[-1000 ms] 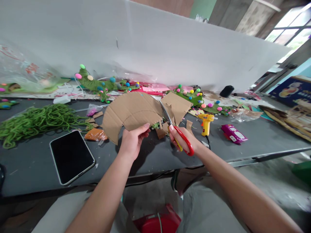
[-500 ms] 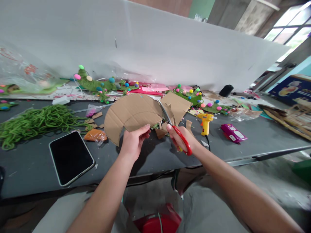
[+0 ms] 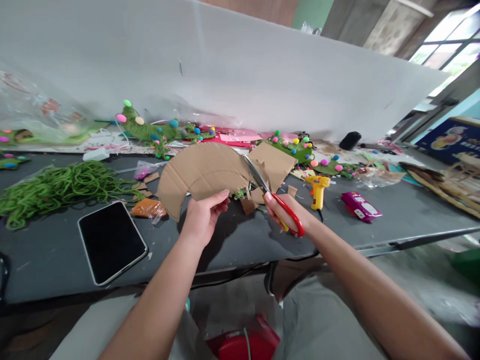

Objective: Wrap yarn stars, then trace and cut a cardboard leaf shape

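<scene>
My left hand pinches the lower edge of a curved piece of cardboard, thumb on top and fingers beneath. A drawn arc line runs across the cardboard. In my right hand is a pair of scissors with red and yellow handles, my fingers wrapped through them. The scissor blades point up and left at the right end of the curved piece. Behind the blades lies another flat piece of cardboard, with small scraps below it.
A tablet and a heap of green yarn lie left. An orange packet sits beside the tablet. A yellow glue gun and a purple packet are on the right. Green pompom-covered shapes line the white board.
The curved cardboard and my left hand have shifted slightly left. My right hand with the scissors has moved a little right, and the yellow handle shows more.
</scene>
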Available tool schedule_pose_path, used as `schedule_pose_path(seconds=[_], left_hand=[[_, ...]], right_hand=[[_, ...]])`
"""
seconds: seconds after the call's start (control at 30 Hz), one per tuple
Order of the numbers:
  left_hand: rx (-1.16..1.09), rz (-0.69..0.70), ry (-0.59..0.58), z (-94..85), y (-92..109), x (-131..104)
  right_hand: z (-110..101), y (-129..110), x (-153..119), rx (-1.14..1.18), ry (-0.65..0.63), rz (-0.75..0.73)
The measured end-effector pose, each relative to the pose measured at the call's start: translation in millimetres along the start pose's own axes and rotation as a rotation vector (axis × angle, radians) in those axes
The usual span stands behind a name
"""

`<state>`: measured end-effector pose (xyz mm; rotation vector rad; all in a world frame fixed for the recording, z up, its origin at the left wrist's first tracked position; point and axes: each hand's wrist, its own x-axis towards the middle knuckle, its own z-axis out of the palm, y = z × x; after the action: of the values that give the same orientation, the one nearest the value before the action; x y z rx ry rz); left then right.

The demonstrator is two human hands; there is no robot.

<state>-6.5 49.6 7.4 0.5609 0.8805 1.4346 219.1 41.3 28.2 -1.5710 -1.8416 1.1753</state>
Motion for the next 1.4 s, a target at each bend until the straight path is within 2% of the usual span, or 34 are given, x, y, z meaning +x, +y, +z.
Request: schedule_pose_path(seconds=[0.43, 0.8, 1.1, 1.27, 1.4], left_hand=[[0.073, 0.006, -0.041, 0.6, 0.6, -0.8], [0.083, 0.004, -0.008, -2.3, 0.3, 1.7], [0.096, 0.025, -0.037, -2.7, 1.2, 0.8], [0.098, 0.030, -0.042, -4.4, 2.1, 1.8], [0.095, 0.024, -0.049, -5.8, 4.4, 1.5]], right_hand=[[-2.9, -1.5, -1.0, -0.071, 0.025, 0.052], [-3.4, -4.0, -2.7, -0.086, 0.007, 0.023], [-2.4, -1.5, -1.9, -0.073, 0.004, 0.025], [-2.3, -3.2, -2.3, -0.111, 0.059, 0.125], [-2.9, -0.7, -1.1, -0.131, 0.090, 0.076]])
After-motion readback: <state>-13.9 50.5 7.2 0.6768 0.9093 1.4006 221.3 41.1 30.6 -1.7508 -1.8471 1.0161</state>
